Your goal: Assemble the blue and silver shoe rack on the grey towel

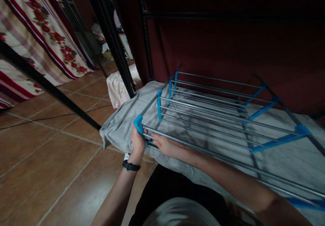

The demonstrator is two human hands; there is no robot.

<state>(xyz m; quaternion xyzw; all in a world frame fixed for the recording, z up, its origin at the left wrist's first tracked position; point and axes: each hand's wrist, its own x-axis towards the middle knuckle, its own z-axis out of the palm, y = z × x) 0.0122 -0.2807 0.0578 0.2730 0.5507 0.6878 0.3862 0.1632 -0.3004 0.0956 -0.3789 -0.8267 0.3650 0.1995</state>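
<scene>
A rack of grey metal rods (215,112) joined by blue plastic brackets lies across a grey cloth. My left hand (138,140) is wrapped round the blue corner bracket (138,122) at the rack's near left end. Close beside it, my right hand (165,144) is closed on a metal rod (149,136) near where the rod meets that bracket. Its fingertips are partly behind the rods. Farther along the same end, more blue brackets (159,105) hold the rod ends. On the right, a long blue bracket (281,139) slants between rods.
The grey cloth (122,124) covers a low surface framed by black metal posts (111,39). Behind hangs a dark red curtain (215,49). To the left are a tiled floor (38,148), a black cable (56,117), a floral curtain (45,26) and a striped cloth (115,88).
</scene>
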